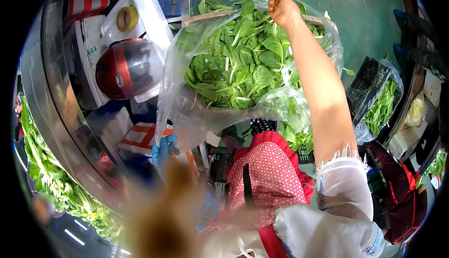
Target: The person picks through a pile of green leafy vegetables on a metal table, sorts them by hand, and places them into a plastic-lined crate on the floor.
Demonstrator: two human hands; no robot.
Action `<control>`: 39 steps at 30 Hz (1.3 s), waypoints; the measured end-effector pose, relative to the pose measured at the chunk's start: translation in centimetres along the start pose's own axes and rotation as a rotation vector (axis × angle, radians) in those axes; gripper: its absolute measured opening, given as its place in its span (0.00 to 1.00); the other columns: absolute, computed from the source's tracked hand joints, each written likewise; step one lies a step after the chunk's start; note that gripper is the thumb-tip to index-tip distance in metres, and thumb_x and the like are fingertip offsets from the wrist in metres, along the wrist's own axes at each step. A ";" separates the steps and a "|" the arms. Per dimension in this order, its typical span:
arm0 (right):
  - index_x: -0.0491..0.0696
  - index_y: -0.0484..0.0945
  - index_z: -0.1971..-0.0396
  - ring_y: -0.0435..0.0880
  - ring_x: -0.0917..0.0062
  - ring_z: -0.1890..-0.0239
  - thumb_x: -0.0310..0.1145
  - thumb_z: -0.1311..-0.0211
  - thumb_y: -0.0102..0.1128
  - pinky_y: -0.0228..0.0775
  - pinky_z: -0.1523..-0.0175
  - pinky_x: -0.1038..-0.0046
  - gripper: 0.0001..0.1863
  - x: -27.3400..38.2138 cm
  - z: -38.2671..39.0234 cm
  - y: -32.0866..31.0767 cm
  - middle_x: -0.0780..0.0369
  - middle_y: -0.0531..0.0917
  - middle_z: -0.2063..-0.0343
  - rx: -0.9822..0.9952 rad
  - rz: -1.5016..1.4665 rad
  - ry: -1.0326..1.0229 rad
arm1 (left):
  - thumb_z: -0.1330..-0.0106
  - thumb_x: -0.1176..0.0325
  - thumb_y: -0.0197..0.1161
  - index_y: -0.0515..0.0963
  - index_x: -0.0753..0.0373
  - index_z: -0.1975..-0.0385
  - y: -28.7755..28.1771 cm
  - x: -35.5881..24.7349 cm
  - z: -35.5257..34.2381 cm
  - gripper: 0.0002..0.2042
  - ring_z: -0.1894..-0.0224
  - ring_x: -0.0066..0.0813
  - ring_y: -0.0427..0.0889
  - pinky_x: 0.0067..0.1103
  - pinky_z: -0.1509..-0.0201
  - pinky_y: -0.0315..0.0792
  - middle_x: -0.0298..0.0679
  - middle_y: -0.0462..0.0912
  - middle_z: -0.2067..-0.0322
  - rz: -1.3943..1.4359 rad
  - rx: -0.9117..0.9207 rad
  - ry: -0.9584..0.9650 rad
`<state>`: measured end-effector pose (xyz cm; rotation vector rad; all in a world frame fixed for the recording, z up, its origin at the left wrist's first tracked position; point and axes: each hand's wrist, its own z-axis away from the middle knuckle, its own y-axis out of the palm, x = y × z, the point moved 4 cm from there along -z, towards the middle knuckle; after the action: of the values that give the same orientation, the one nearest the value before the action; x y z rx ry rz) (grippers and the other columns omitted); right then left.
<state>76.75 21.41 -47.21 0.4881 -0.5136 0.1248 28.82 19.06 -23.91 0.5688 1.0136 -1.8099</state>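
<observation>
A large clear plastic bag (180, 78) lines a crate whose brown rim shows through it. Loose green leafy vegetables (243, 57) fill the bag. My left hand (163, 149), in a blue glove, closes on the bag's near left edge and draws it out to the side. My bare right hand (282, 9) reaches across to the far side, its fingers pinched at the bag's far rim. A pale stem shows just beyond those fingertips. My left forearm is largely hidden by a brown blur close to the camera.
To the left, a red helmet (117, 71) with a clear visor rests on white foam boxes, near yellow tape (127, 18). A bagged black crate (374, 94) with greens stands at right. A metal edge (70, 103) curves along the left. Loose leaves litter the green floor (355, 14).
</observation>
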 end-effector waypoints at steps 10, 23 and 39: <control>0.39 0.59 0.44 0.68 0.60 0.48 0.44 0.45 0.58 0.65 0.47 0.59 0.34 2.4 -3.1 -8.9 0.53 0.69 0.48 -0.657 0.438 0.020 | 0.32 0.64 0.50 0.77 0.65 0.66 0.3 -1.4 0.9 0.12 0.75 0.19 0.70 0.18 0.70 0.65 0.35 0.79 0.75 -0.033 0.037 -0.005; 0.43 0.66 0.68 0.66 0.80 0.84 0.27 0.38 0.44 0.55 0.82 0.78 0.03 -0.7 4.1 -12.7 0.63 0.69 0.81 -0.612 -0.303 -0.154 | 0.31 0.69 0.48 0.75 0.62 0.60 -3.1 1.8 -0.7 0.08 0.65 0.23 0.72 0.17 0.61 0.67 0.35 0.77 0.62 0.025 0.056 -0.192; 0.44 0.79 0.65 0.78 0.62 0.55 0.60 0.44 0.48 0.68 0.51 0.65 0.31 7.9 3.7 0.4 0.51 0.81 0.63 -0.492 1.967 -0.864 | 0.31 0.72 0.47 0.73 0.64 0.59 -0.4 -0.8 0.1 0.08 0.65 0.21 0.71 0.16 0.61 0.67 0.34 0.74 0.63 -0.210 0.145 -0.051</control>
<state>81.85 19.97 -40.23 -0.6710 -1.6789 1.6689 28.81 19.45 -23.15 0.5160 0.9407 -2.0859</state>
